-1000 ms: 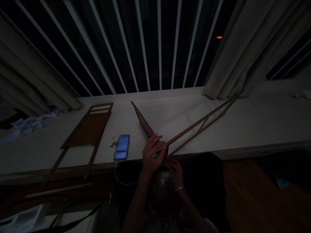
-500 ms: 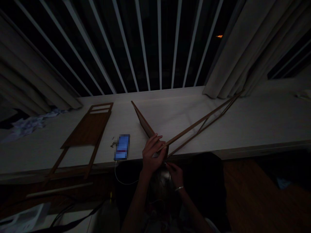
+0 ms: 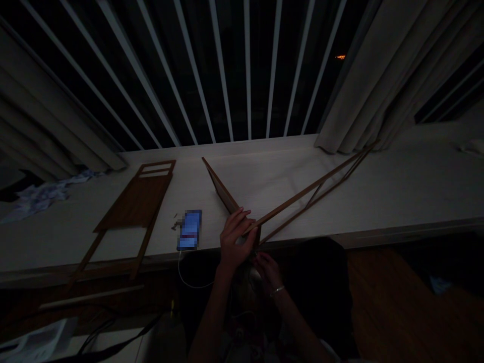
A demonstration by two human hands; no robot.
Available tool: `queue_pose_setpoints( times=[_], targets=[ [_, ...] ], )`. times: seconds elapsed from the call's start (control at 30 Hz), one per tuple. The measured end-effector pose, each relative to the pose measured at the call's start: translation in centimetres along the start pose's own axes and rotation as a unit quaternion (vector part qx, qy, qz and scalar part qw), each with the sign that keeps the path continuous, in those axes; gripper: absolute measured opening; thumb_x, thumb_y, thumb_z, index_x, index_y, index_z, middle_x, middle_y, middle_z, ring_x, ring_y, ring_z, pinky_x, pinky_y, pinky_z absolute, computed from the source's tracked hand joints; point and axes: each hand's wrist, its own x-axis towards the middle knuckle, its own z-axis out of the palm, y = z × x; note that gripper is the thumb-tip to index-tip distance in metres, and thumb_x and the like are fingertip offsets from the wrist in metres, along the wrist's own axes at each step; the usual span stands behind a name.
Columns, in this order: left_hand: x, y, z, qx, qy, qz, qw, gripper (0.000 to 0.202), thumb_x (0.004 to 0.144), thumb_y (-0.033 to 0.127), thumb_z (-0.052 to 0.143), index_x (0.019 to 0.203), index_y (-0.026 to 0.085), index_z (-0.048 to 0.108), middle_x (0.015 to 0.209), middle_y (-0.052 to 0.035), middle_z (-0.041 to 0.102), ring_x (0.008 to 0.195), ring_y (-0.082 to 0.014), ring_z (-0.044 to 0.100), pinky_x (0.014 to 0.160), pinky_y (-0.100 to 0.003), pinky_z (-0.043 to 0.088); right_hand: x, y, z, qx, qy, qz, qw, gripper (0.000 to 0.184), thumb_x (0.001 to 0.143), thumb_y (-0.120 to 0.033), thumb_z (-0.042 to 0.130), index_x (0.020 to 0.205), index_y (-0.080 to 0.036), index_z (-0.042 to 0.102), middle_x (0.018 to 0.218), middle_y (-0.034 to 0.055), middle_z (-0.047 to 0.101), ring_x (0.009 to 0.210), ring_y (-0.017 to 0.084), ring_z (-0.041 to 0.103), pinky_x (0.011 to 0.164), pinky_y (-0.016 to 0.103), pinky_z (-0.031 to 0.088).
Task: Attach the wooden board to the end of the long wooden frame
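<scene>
My left hand (image 3: 234, 242) is closed around the corner where a wooden panel (image 3: 220, 186) meets a long wooden frame (image 3: 298, 197). The two parts spread apart in a V, the panel leaning up to the left and the frame stretching right across the ledge. Just below that corner is my right hand (image 3: 269, 269), its fingers pinched together by the joint. What they hold, if anything, is too small and dark to make out. A bracelet (image 3: 277, 291) circles the right wrist.
On the pale ledge (image 3: 264, 166) to the left lie a second slatted wooden frame (image 3: 136, 201), a lit phone (image 3: 190, 229) with a white cable (image 3: 189, 285), and small hardware pieces (image 3: 176, 223). Curtains (image 3: 363, 85) and white window bars (image 3: 247, 70) stand behind.
My right hand has shifted slightly left and its fingers have turned in closer to the joint. The left hand keeps its hold, and the wooden parts have barely moved.
</scene>
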Motion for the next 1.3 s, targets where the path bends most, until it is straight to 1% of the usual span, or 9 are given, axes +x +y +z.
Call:
queue_pose_setpoints(
  times=[0.17,0.3,0.37,0.47,0.57,0.73,0.87,1.13,1.3],
  targets=[
    [0.0,0.1,-0.1,-0.002,0.001,-0.005,1.0,0.017,0.073,0.015,0.058,0.089,0.017,0.061,0.105,-0.0073,0.06,0.11,-0.0217,0.048,0.091,-0.043,0.043,-0.6,-0.6,0.5,-0.027,-0.013,-0.022,0.999,0.034,0.061,-0.042,0.068,0.081,-0.016,0.06,0.074,0.0059,0.067,0.068,0.019,0.064,0.067,0.034,0.052],
    [0.1,0.1,-0.1,0.003,0.003,-0.001,1.0,0.015,0.074,0.018,0.057,0.088,0.018,0.061,0.103,-0.0077,0.06,0.108,-0.022,0.049,0.089,-0.043,0.043,-1.3,-1.4,0.9,-0.116,-0.029,-0.088,0.989,0.033,0.068,-0.044,0.059,0.086,-0.015,0.059,0.078,0.0077,0.067,0.071,0.02,0.063,0.066,0.034,0.052],
    [0.1,0.1,0.0,0.002,0.005,0.001,1.0,0.015,0.075,0.018,0.056,0.088,0.017,0.062,0.103,-0.0079,0.06,0.108,-0.0221,0.049,0.089,-0.043,0.044,-1.7,-1.8,0.9,-0.21,-0.033,-0.145,0.966,0.031,0.073,-0.042,0.053,0.09,-0.017,0.059,0.08,0.0077,0.067,0.073,0.02,0.063,0.067,0.033,0.051],
    [0.1,0.1,0.0,-0.003,0.01,0.002,1.0,0.015,0.074,0.017,0.057,0.089,0.017,0.061,0.103,-0.0078,0.061,0.108,-0.022,0.049,0.089,-0.043,0.044,-2.3,-2.2,1.0,-0.357,-0.031,-0.217,0.908,0.025,0.078,-0.037,0.047,0.094,-0.02,0.057,0.084,0.0062,0.066,0.076,0.019,0.062,0.07,0.031,0.048],
    [0.0,0.1,0.0,-0.008,0.011,-0.002,1.0,0.016,0.074,0.016,0.057,0.089,0.018,0.061,0.103,-0.0073,0.061,0.109,-0.0217,0.049,0.09,-0.043,0.043,-2.7,-2.7,1.1,-0.448,-0.037,-0.246,0.859,0.022,0.08,-0.034,0.044,0.095,-0.023,0.056,0.086,0.0047,0.066,0.077,0.019,0.063,0.071,0.029,0.046],
    [0.0,0.1,-0.1,-0.01,0.004,-0.009,1.0,0.016,0.073,0.015,0.057,0.089,0.018,0.061,0.105,-0.0073,0.06,0.11,-0.0221,0.048,0.091,-0.043,0.043,-2.4,-2.8,1.2,-0.498,-0.045,-0.242,0.831,0.022,0.084,-0.033,0.038,0.095,-0.023,0.054,0.08,0.0042,0.067,0.071,0.019,0.064,0.061,0.025,0.043],
    [-0.1,0.0,-0.2,-0.016,0.006,-0.008,1.0,0.017,0.074,0.016,0.057,0.09,0.017,0.061,0.105,-0.0076,0.06,0.11,-0.0223,0.048,0.091,-0.044,0.042,-2.0,-2.3,1.3,-0.472,-0.022,-0.226,0.852,0.022,0.085,-0.036,0.037,0.091,-0.023,0.053,0.073,0.005,0.067,0.065,0.019,0.063,0.057,0.025,0.041],
    [-0.1,-0.2,0.0,-0.018,0.011,-0.004,1.0,0.018,0.072,0.013,0.059,0.089,0.017,0.061,0.105,-0.0073,0.06,0.11,-0.0212,0.048,0.092,-0.042,0.042,-0.9,-1.6,1.6,-0.201,-0.034,-0.135,0.97,0.028,0.079,-0.047,0.044,0.088,-0.021,0.042,0.069,0.0028,0.065,0.061,0.017,0.062,0.058,0.028,0.049],
    [-0.1,-0.2,0.0,-0.022,0.014,-0.003,1.0,0.019,0.071,0.012,0.059,0.089,0.017,0.061,0.105,-0.007,0.06,0.11,-0.0211,0.048,0.092,-0.042,0.042,-0.9,-1.2,1.6,-0.151,0.003,-0.112,0.982,0.04,0.073,-0.046,0.053,0.1,-0.02,0.037,0.068,0.0021,0.066,0.06,0.017,0.062,0.058,0.03,0.049]
  ],
)
